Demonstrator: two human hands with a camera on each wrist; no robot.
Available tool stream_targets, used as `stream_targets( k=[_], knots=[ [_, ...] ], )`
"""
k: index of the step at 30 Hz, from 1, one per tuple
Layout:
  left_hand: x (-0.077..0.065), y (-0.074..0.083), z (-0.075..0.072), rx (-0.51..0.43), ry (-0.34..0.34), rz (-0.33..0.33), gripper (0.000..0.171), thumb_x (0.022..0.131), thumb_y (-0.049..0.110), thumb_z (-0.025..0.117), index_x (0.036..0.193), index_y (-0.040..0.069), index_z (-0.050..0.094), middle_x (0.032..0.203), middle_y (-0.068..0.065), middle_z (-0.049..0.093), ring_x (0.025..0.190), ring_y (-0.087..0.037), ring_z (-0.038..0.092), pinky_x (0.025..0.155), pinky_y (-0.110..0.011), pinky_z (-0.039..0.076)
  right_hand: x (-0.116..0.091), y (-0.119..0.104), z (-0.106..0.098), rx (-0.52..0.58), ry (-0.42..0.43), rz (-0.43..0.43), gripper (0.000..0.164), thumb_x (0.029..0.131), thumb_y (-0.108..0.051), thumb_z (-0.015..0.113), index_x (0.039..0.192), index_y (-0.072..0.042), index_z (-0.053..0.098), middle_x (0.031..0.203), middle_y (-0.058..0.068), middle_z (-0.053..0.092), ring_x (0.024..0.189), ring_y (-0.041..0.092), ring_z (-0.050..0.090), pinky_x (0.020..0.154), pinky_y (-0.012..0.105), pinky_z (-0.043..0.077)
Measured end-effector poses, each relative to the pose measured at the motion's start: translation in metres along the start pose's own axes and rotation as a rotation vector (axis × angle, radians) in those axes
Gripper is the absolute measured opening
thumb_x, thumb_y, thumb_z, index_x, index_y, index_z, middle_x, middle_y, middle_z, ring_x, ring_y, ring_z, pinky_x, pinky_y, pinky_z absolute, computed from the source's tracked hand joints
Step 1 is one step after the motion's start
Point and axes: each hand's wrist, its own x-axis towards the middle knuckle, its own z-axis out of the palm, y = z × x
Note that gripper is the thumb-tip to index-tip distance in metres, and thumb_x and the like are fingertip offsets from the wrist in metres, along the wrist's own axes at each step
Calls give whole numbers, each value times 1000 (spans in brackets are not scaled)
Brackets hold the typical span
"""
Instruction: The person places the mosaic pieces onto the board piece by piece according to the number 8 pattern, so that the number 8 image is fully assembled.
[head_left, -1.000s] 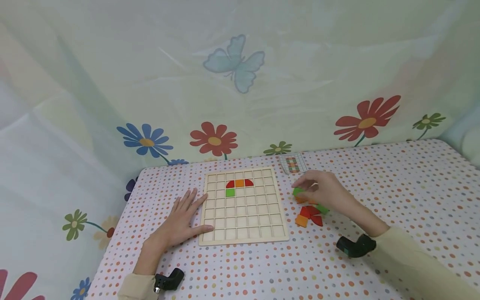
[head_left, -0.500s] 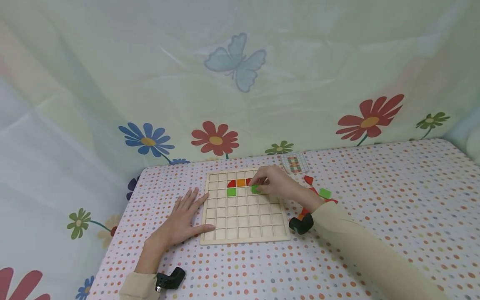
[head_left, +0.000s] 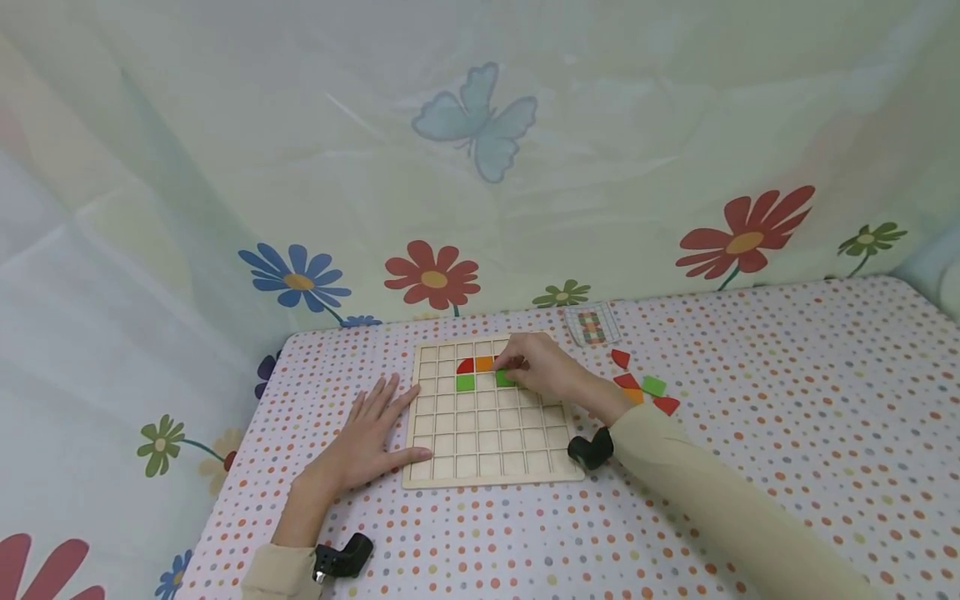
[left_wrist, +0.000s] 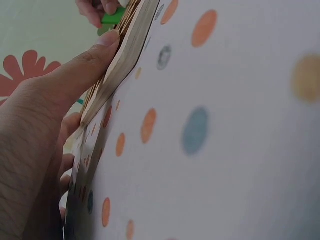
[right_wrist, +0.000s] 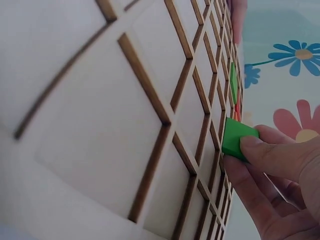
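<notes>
White cloth with multicoloured dots covers the worktop (head_left: 480, 542). Nearest, at left, a cream sleeve with a black wrist camera (head_left: 343, 557) leads to the left hand (head_left: 367, 437), spread flat with its thumb and a fingertip on the left edge of a pale wooden grid board (head_left: 487, 467).

Toward the board's far side, the right hand (head_left: 538, 365) pinches a green tile (right_wrist: 239, 137) between thumb and fingers. This tile is a small, plain, bright green square with visible thickness, tilted in the right wrist view. It is at the third row from the far edge, right of a matching green square (head_left: 465, 382) already set in the grid; whether it touches the board cannot be told. One second ago the right hand was over the loose pieces at right; now it is above the grid, and the left hand has stayed put.

Just beyond, a rounded red piece (head_left: 466, 366) and an orange square (head_left: 483, 364) sit side by side in the grid. Loose red, orange and green pieces (head_left: 654, 386) lie right of the board. Farther back are a patterned card (head_left: 592, 325) and a pale flowered curtain (head_left: 600, 167).
</notes>
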Motion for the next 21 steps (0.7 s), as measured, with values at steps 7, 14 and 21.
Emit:
stream_targets(
  k=[7, 14, 21],
  knots=[
    [0, 0, -1, -9, 15, 3, 101, 88, 69, 67, 168, 21, 26, 175, -15, 10, 162, -35, 4, 130, -59, 4, 3, -3, -1, -68, -21, -52, 14, 91, 6, 77, 103, 0, 82, 93, 7, 69, 87, 18, 65, 74, 27, 57],
    [0, 0, 0, 1, 15, -2, 101, 89, 70, 66, 168, 20, 27, 175, -16, 11, 162, -36, 4, 130, -60, 4, 4, -8, 0, -98, -45, 20, 16, 93, 5, 75, 107, 0, 81, 94, 5, 66, 86, 16, 61, 71, 25, 51],
    [0, 2, 0, 4, 0, -12, 100, 89, 70, 65, 168, 20, 28, 175, -16, 11, 161, -37, 3, 130, -60, 3, 3, -11, 5, -137, -60, 41, 17, 95, 7, 71, 109, 3, 80, 97, 7, 65, 89, 18, 63, 72, 25, 54]
  ],
)
